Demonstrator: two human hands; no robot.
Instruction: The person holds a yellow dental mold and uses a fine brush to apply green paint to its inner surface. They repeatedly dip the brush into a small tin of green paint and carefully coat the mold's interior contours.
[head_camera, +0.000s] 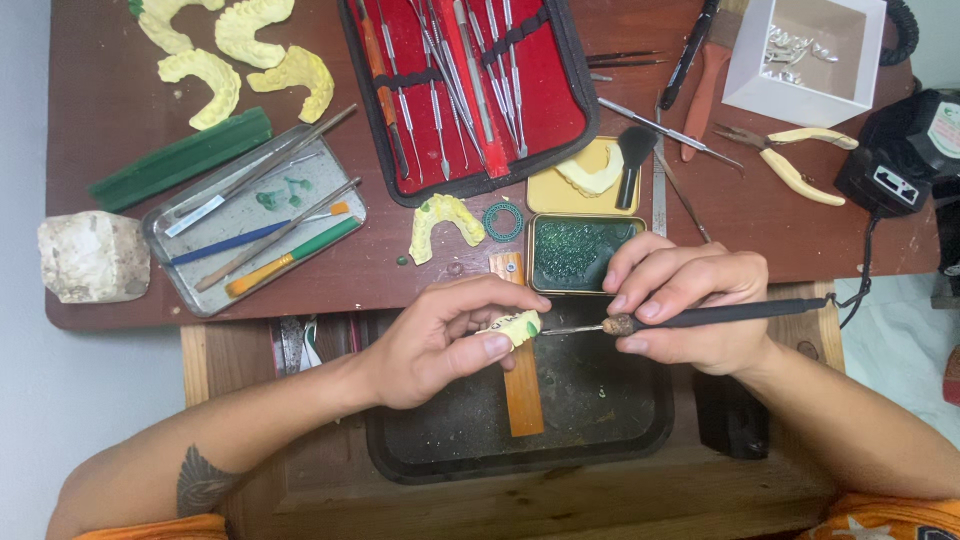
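My left hand (445, 338) pinches a small yellow dental cast (516, 326) with green wax on it, over a black tray (640, 440). My right hand (688, 302) grips a black corded wax pen (730, 315) like a pencil. Its thin metal tip touches the right side of the cast. An orange wooden peg (522, 385) juts from the bench edge under both hands.
On the brown bench: a green tin of wax bits (582, 253), a red-lined case of steel instruments (465, 85), several yellow casts (240, 50), a metal tray of brushes (255, 215), a white stone block (93, 257), pliers (795, 160), a white box (805, 55).
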